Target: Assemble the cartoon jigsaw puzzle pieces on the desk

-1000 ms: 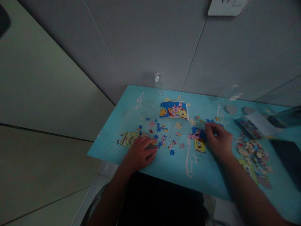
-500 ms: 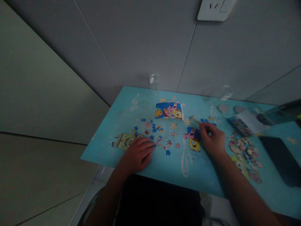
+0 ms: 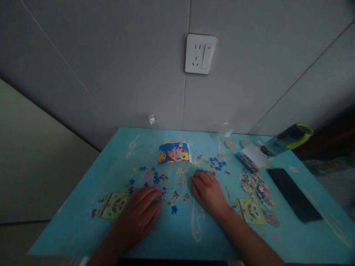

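Note:
My left hand (image 3: pixel 144 208) lies on the table, fingers stretched out and fairly flat, its tips beside loose jigsaw pieces (image 3: pixel 156 177). My right hand (image 3: pixel 208 190) is curled, with fingers bent and close together over the spot where a joined jigsaw section was. Only a blue edge of that joined section (image 3: pixel 199 170) shows past the fingers; whatever they grip is hidden. Between the hands lie several loose pieces, among them a blue piece (image 3: pixel 174 210). Behind them is a cartoon reference picture (image 3: pixel 174 152). More blue pieces (image 3: pixel 217 163) lie beyond my right hand.
A heap of pieces (image 3: pixel 256 186) lies to the right, near a dark phone-like slab (image 3: pixel 294 194), a small box (image 3: pixel 252 157) and a bottle (image 3: pixel 285 140). Clear cups (image 3: pixel 153 121) stand by the wall, with round lids (image 3: pixel 230 144) nearby. A socket (image 3: pixel 200 53) is on the wall.
The view has shifted up and to the right. My right hand has moved from the right edge of the joined jigsaw section to over it. My left hand stays near the loose pieces.

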{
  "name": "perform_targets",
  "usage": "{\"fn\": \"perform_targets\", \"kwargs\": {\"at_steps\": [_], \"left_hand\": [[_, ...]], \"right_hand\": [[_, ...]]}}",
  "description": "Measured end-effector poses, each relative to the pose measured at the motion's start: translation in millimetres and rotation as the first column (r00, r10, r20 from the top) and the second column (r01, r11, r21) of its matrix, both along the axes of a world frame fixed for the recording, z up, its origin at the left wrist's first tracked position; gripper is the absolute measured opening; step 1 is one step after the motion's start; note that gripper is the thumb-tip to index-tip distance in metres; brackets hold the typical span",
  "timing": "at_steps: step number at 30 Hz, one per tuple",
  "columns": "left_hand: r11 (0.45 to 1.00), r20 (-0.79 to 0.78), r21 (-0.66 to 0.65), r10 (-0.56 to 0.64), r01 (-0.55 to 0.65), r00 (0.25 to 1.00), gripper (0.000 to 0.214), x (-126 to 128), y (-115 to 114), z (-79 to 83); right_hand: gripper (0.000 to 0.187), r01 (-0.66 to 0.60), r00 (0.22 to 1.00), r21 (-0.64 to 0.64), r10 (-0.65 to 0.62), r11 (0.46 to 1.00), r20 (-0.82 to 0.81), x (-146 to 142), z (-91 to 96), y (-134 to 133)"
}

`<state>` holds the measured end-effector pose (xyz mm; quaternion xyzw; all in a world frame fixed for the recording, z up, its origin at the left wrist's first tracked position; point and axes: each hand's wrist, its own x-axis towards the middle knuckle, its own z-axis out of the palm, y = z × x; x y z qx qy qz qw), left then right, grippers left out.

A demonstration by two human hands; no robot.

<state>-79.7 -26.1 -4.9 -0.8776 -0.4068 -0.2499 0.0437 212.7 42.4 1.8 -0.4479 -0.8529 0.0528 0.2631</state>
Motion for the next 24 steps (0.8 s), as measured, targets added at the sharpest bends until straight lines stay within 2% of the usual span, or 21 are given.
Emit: {"fn": "perform_targets", "kwargs": {"at_steps": [3,5,7,10,13,17,24], "left_hand": [[0.992,-0.034,0.031,-0.122,0.123,0.992,0.02,18,27,15.1],[0.978,-0.061,0.057,-0.196,0.199,0.979,0.017,26,51,21.0],[0.968,-0.088,0.056,-0.238,0.243,0.967,0.015,30,74,21.8],[0.97,-0.056,0.042,-0.237,0.239,0.97,0.016,32,97,14.8],[0.975,0.001,0.01,-0.223,0.223,0.975,0.017,33,101,4.1],[0.964,0.019,-0.021,-0.263,0.264,0.965,0.02,32,91,-5.2],[0.947,0.062,-0.09,-0.304,0.308,0.951,0.025,31,84,-6.2]], "right_hand": [[0.02,0.154,0.985,0.012,-0.154,0.988,0.08,0,-3.1,-1],[0.02,0.181,0.978,0.023,-0.183,0.983,0.098,2,-6.4,-2],[0.02,0.182,0.978,0.021,-0.183,0.983,0.1,3,-8.5,-2],[0.021,0.173,0.98,-0.012,-0.171,0.985,0.104,4,-7.7,-2],[0.02,0.169,0.982,-0.064,-0.163,0.983,0.095,3,-4.2,-2],[0.022,0.147,0.987,-0.122,-0.138,0.982,0.082,1,-1.7,-4],[0.02,0.069,0.997,-0.185,-0.062,0.98,0.045,-1,1.5,-7]]}}
